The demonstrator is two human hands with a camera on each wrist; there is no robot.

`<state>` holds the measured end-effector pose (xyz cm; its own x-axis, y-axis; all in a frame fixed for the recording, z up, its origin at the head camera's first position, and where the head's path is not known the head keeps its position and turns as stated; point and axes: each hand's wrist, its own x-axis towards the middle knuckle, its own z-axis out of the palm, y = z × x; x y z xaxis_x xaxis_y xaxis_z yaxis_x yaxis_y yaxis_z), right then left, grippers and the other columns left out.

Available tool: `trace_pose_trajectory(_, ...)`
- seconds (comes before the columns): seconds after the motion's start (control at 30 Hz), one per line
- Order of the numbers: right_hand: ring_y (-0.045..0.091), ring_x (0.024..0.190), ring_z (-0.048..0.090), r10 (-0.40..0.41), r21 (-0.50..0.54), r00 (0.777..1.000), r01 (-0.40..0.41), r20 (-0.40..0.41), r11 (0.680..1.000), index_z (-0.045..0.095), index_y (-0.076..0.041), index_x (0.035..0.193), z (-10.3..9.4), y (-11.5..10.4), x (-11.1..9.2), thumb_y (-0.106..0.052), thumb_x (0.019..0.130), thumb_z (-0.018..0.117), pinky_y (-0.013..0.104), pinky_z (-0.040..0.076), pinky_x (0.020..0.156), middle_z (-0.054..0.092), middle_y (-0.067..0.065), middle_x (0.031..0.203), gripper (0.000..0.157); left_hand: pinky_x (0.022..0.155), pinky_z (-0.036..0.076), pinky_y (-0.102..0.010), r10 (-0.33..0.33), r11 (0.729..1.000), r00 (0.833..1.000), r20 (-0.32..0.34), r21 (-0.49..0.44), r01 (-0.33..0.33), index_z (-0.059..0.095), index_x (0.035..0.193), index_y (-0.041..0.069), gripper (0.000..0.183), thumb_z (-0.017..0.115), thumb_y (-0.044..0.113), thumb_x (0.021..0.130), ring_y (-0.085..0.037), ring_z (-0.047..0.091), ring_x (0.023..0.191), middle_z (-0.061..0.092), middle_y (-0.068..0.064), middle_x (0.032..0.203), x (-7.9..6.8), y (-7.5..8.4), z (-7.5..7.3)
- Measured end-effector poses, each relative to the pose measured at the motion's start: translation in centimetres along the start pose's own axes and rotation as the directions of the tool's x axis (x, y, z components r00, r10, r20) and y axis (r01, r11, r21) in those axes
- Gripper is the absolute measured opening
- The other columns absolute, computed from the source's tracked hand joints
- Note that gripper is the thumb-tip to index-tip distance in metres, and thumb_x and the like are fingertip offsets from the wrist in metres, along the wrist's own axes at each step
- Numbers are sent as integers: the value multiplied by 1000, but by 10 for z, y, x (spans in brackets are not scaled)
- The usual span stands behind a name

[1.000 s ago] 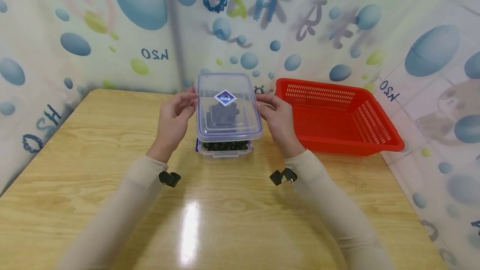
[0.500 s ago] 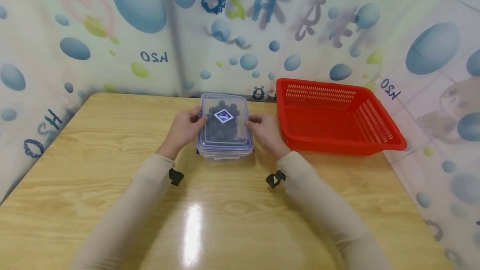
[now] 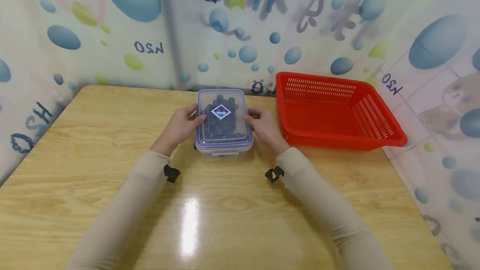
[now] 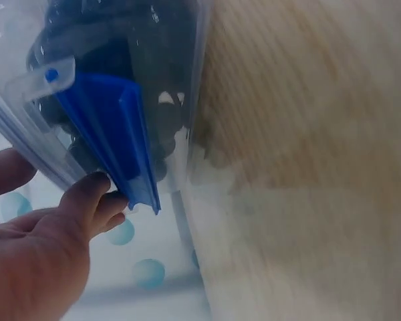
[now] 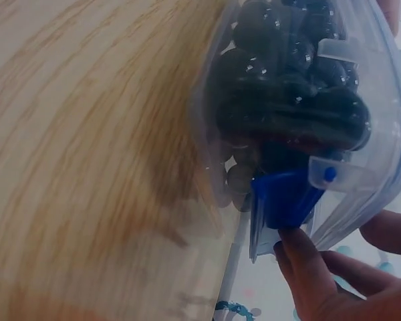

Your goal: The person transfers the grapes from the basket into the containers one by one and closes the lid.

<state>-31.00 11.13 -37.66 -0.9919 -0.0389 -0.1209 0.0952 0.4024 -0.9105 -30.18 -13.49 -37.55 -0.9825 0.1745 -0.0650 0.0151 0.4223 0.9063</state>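
A clear plastic food container (image 3: 224, 150) with dark, grape-like fruit (image 4: 167, 127) inside stands on the wooden table. Its blue-edged lid (image 3: 213, 134), with a diamond sticker, lies on top. My left hand (image 3: 179, 127) grips the left side, thumb over the lid's edge. My right hand (image 3: 265, 127) holds the opposite side in the same way. In the left wrist view, fingertips touch the lower end of a blue side latch (image 4: 113, 127), which slants away from the wall. Another blue latch (image 5: 287, 197) in the right wrist view also stands out, a finger against it.
A red slatted plastic basket (image 3: 326, 116) stands close to my right hand at the back right. Behind the table (image 3: 232, 211) hangs a patterned curtain (image 3: 150, 74), near the container's far end.
Both hands have lowered the lid from above the container onto it. Over the last half second they have stayed at its sides, while the head view has shifted slightly.
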Motion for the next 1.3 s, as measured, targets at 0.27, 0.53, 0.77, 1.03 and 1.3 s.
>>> trace_pose_trajectory(0.27, 24, 100, 61, 10, 15, 999, -10, 41, 1000, 58, 1, 130, -4, 2, 3, -14, 98, 63, 33, 53, 90, 61, 12, 118, 36, 110, 33, -42, -4, 996, 999, 39, 92, 0, 23, 150, -9, 60, 52, 13, 102, -36, 35, 138, 30, -26, 152, 6, 0, -1)
trace_pose_trajectory(0.53, 26, 98, 59, 11, -78, 1000, -8, 29, 997, 60, 1, 124, -6, 2, 1, -15, 97, 64, 34, 53, 90, 61, 12, 113, 31, 115, 24, -42, -28, 994, 999, 21, 110, 26, 26, 149, -10, 60, 54, 16, 102, -36, 24, 143, 23, -23, 156, 5, 1, 3)
trace_pose_trajectory(0.77, 25, 110, 54, 32, -127, 998, -24, 63, 992, 56, -4, 124, -4, 2, 3, -19, 98, 63, 35, 47, 98, 57, 10, 124, 31, 114, 24, -47, -165, 978, 986, 16, 130, 162, 20, 151, -10, 68, 54, 23, 102, -39, 22, 143, 22, -27, 156, 2, 6, 0)
trace_pose_trajectory(1.03, 30, 121, 50, 123, -55, 985, -117, 124, 992, 42, -5, 142, -8, 9, -1, -31, 98, 62, 43, 49, 96, 44, 15, 144, 54, 114, 23, -51, -290, 950, 956, 41, 130, 283, 13, 150, -14, 78, 53, 32, 102, -42, 20, 143, 21, -32, 154, 2, 4, -2)
trace_pose_trajectory(1.3, 30, 114, 56, 179, 6, 966, -183, 184, 983, 32, 0, 150, -12, 12, 1, -36, 97, 62, 43, 46, 100, 53, 18, 133, 71, 113, 23, -53, -291, 954, 956, 38, 81, 287, 16, 150, -14, 78, 55, 33, 101, -42, 21, 142, 21, -31, 155, 3, 1, -3)
